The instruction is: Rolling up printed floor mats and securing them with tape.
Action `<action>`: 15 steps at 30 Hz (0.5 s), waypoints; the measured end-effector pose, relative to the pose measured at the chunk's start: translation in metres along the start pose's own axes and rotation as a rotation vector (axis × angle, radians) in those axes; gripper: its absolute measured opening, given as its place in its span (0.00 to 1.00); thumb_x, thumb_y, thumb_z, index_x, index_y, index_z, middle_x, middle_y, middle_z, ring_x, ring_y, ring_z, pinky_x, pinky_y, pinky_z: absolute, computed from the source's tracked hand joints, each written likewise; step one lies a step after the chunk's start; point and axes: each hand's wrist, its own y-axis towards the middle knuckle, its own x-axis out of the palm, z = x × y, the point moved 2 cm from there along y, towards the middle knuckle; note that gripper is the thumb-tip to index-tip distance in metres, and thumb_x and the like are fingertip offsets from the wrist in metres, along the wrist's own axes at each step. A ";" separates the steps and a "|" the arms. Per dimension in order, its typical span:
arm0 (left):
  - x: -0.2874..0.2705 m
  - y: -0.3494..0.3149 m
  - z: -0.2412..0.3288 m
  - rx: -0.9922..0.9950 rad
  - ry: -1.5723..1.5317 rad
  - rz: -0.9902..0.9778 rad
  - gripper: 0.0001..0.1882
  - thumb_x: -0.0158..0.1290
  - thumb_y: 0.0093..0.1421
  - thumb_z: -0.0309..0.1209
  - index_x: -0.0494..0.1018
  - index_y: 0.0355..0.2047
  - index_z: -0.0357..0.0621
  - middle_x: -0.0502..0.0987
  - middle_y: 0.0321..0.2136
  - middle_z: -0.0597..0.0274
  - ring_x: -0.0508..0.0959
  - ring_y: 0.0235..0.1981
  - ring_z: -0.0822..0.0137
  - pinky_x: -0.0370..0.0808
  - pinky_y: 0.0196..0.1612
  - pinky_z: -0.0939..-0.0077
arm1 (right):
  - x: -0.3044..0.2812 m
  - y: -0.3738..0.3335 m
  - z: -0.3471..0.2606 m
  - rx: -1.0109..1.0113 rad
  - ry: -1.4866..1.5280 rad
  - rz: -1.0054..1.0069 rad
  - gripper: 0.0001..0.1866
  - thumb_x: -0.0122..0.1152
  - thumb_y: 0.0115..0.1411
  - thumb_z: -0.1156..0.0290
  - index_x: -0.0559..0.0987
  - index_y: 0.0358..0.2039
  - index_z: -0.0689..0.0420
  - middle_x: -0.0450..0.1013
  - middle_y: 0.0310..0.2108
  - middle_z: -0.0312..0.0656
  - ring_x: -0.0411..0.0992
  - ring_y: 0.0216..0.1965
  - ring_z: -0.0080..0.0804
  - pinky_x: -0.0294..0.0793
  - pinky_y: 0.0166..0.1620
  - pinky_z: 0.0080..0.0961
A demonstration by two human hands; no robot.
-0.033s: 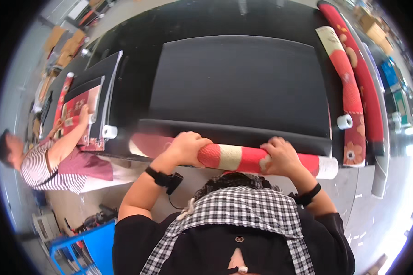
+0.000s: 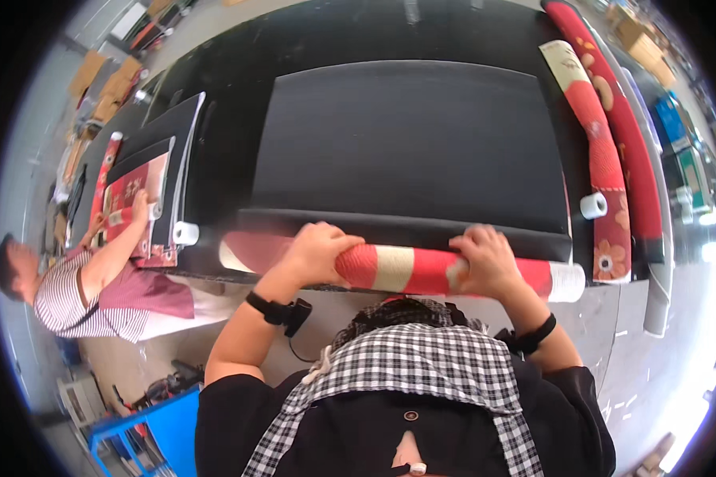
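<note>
A red and cream patterned mat roll (image 2: 433,271) lies crosswise along the near edge of the black table. My left hand (image 2: 320,253) curls over it left of its middle, thumb towards the right. Farther right, my right hand (image 2: 486,258) grips the same roll, fingers over the top. Just beyond the roll stretches a dark mat (image 2: 410,143), black side up, with its near edge raised in a long fold beside the roll. Palms and the roll's underside are hidden.
At the right lie a narrow red and cream floral roll (image 2: 597,135), a longer red roll (image 2: 636,151) and a small white roll (image 2: 593,206). A second white roll (image 2: 185,233) sits left. There, a co-worker (image 2: 111,290) handles red mats. A blue cart (image 2: 163,433) stands lower left.
The view has shifted slightly, and the table's things sit a little farther left. Both my hands stay on the mat roll.
</note>
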 end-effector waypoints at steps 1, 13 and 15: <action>-0.011 0.005 -0.004 0.043 -0.001 0.150 0.41 0.72 0.29 0.42 0.76 0.49 0.49 0.79 0.41 0.58 0.76 0.45 0.53 0.72 0.50 0.60 | -0.014 0.008 0.003 0.078 0.017 0.020 0.30 0.76 0.36 0.53 0.79 0.40 0.52 0.71 0.39 0.40 0.69 0.45 0.43 0.69 0.49 0.37; 0.006 0.004 -0.008 -0.052 0.206 0.366 0.36 0.70 0.30 0.33 0.75 0.45 0.50 0.78 0.40 0.59 0.76 0.43 0.53 0.73 0.47 0.58 | 0.003 -0.009 0.017 0.149 -0.077 0.053 0.36 0.76 0.37 0.57 0.74 0.47 0.54 0.72 0.41 0.41 0.71 0.45 0.43 0.72 0.49 0.39; -0.005 0.002 0.004 -0.042 0.033 0.126 0.32 0.69 0.30 0.32 0.77 0.42 0.48 0.78 0.37 0.58 0.77 0.41 0.51 0.74 0.46 0.60 | -0.005 -0.026 0.009 0.169 -0.036 -0.109 0.33 0.76 0.37 0.49 0.78 0.42 0.53 0.74 0.38 0.41 0.73 0.42 0.42 0.74 0.46 0.37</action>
